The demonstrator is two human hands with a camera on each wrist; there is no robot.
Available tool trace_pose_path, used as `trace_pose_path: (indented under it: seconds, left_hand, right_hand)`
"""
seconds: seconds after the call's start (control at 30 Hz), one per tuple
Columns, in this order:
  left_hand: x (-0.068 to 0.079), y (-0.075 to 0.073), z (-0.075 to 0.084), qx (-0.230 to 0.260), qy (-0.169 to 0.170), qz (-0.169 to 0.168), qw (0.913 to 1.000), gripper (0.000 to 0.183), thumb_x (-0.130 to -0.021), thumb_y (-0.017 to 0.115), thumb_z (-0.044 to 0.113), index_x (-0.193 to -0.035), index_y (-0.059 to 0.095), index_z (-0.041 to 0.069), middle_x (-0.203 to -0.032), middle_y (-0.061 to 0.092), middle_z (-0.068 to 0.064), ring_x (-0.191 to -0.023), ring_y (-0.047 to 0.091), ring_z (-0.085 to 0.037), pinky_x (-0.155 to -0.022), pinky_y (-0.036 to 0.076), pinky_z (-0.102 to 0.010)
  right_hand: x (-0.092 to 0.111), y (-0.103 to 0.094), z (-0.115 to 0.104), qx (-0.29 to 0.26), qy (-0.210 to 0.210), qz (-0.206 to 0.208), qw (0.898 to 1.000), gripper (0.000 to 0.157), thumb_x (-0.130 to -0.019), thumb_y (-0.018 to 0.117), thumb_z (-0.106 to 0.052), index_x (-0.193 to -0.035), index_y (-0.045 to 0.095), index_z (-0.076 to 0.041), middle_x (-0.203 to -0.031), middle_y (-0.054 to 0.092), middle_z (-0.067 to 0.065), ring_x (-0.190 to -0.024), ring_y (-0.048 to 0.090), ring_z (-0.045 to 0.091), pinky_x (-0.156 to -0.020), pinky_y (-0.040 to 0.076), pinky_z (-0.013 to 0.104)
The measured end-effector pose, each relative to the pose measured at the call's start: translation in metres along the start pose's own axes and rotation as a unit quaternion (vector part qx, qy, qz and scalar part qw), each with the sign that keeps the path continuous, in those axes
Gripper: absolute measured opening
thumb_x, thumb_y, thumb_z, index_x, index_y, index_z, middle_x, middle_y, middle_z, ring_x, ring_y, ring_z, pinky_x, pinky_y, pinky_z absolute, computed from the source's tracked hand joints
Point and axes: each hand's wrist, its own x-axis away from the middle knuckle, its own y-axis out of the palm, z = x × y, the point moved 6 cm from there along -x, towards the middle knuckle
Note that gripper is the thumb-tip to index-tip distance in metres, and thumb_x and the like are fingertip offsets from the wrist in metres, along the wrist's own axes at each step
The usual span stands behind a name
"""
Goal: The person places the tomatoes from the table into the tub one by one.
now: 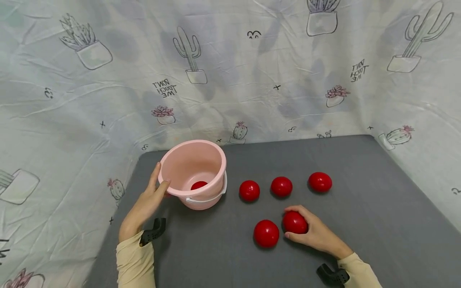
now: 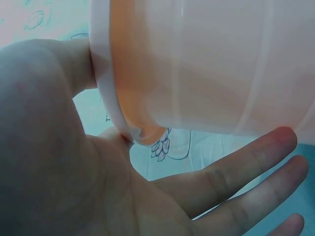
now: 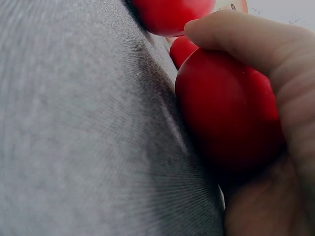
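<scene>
My left hand (image 1: 145, 204) grips the rim of a pink bucket (image 1: 207, 196) at its left side. In the left wrist view the thumb and a finger meet the bucket's rim (image 2: 101, 64), while other fingers stretch along its wall. Inside the bucket, part of a red ball (image 1: 199, 185) shows at the bottom. My right hand (image 1: 318, 234) curls round a red ball (image 1: 295, 222) low over the grey table, thumb on the near side and fingers on the far side. Just left of it lies another red ball (image 1: 266, 233).
Three more red balls (image 1: 249, 191) (image 1: 281, 187) (image 1: 320, 182) lie in a row behind the right hand, on the grey tabletop (image 1: 363, 192). A white bucket handle (image 1: 216, 196) hangs down the bucket's front. Cactus-printed cloth (image 1: 230, 72) encloses the table's back and sides.
</scene>
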Motion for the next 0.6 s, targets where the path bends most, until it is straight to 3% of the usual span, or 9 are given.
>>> trace_pose_path:
  seconds: [0.17, 0.5, 0.6]
  left_hand:
    - [-0.0007, 0.0002, 0.0026, -0.002, 0.003, -0.001, 1.0000, 0.075, -0.097, 0.032, 0.075, -0.149, -0.020, 0.060, -0.167, 0.026, -0.017, -0.145, 0.042, -0.043, -0.111, 0.024, -0.077]
    - [0.0047, 0.0031, -0.0007, -0.003, 0.028, 0.006, 0.9996, 0.073, -0.102, 0.033, 0.067, -0.153, -0.018, 0.055, -0.143, 0.058, -0.020, -0.130, 0.057, -0.035, -0.110, 0.034, -0.068]
    - [0.0028, 0.0023, 0.0010, 0.002, 0.037, 0.009, 0.9993, 0.072, -0.103, 0.033, 0.065, -0.153, -0.018, 0.056, -0.150, 0.052, -0.020, -0.131, 0.057, -0.036, -0.111, 0.035, -0.066]
  right_hand:
    - [0.0000, -0.0006, 0.0016, -0.006, 0.015, -0.003, 1.000, 0.058, -0.083, 0.084, -0.028, -0.133, 0.056, -0.021, -0.122, 0.063, 0.001, -0.101, 0.061, 0.006, -0.079, 0.055, 0.026]
    - [0.0039, 0.0004, 0.0006, -0.010, -0.012, -0.004, 1.000, 0.055, -0.084, 0.084, -0.027, -0.131, 0.056, -0.018, -0.121, 0.062, 0.002, -0.100, 0.061, 0.004, -0.078, 0.056, 0.025]
    - [0.0003, -0.0006, 0.0014, -0.009, -0.021, 0.002, 1.000, 0.055, -0.083, 0.084, -0.026, -0.131, 0.056, -0.018, -0.119, 0.062, 0.000, -0.099, 0.061, 0.005, -0.078, 0.056, 0.026]
